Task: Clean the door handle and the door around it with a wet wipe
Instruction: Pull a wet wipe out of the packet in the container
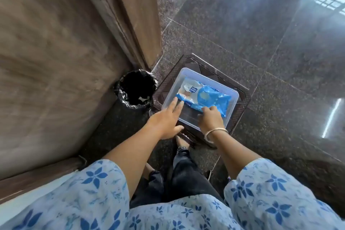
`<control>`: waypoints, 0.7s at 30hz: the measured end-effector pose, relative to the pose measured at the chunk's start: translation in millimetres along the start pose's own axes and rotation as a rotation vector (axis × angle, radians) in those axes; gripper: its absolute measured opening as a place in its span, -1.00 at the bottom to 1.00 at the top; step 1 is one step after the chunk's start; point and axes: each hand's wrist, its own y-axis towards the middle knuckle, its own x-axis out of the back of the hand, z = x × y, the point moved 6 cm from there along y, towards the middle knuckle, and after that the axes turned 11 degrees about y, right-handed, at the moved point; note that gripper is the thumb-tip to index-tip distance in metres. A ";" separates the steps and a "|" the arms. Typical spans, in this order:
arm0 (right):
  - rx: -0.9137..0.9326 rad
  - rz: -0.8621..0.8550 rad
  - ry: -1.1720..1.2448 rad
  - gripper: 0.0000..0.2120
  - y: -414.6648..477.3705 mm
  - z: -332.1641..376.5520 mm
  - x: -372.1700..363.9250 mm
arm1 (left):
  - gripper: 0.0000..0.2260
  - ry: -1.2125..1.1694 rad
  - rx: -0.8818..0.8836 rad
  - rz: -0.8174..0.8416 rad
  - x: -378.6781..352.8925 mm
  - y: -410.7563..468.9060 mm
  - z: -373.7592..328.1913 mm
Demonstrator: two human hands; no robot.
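in the clear plastic tray (235,101) on a dark patterned stand (241,113), the blue wet wipe pack (205,99) lies slantwise, its print too blurred to read. the left hand (166,120) reaches over the tray's near corner, fingers straight and relaxed, tips touching the pack's left end. the right hand (211,118) has its fingers curled onto the pack's near edge, grasping it; the fingertips are hidden behind the knuckles. a bin (119,89) lined with a black bag stands just beside the stand, against the brown wooden door (56,52), which is streaked with blur and cut off by the frame. the dark speckled stone floor (261,43) shows window glare.
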 end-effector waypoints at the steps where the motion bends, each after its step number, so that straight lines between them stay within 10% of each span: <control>1: -0.032 -0.023 0.030 -0.77 11.2 -6.5 5.7 | -0.25 -0.005 -0.002 0.021 0.1 12.1 -3.9; 21: 0.121 -0.040 -0.024 -0.86 113.4 -21.1 -13.9 | -0.27 0.039 0.045 0.049 -40.7 127.7 -1.7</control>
